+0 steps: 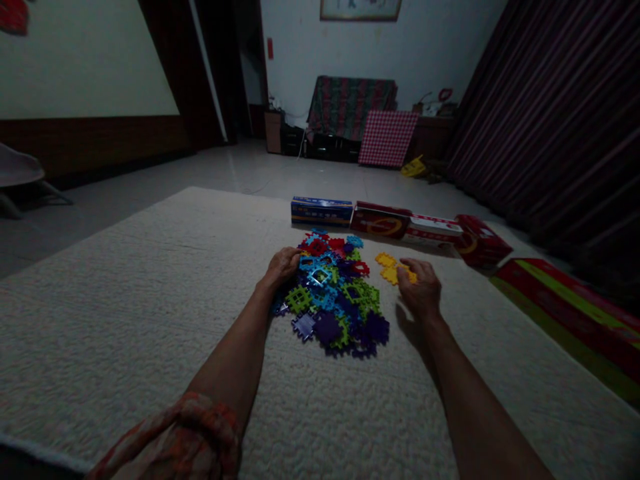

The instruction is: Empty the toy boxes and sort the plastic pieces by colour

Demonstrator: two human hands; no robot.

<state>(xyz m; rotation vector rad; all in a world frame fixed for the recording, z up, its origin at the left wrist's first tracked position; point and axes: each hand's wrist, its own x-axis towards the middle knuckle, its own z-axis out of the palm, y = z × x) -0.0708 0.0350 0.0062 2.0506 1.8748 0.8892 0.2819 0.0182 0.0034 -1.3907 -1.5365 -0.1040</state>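
Note:
A heap of notched plastic building pieces (325,293) in purple, blue, green and red lies on the pale quilted mat (150,267). At its left edge is my left hand (283,268), fingers curled in, with a bit of a yellow piece (303,253) showing at the fingertips. Right of the heap, my right hand (423,290) has thumb and fingers closed around a yellow building piece (411,275), partly hidden by the hand. Other yellow pieces (385,260) lie on the mat just left of these fingers.
Behind the heap stand a blue box (321,212) and a dark red box (381,220). A white-and-red box (434,230), another red box (480,240) and a long red-and-green box (575,307) continue the row to the right. A chair (20,170) stands at far left.

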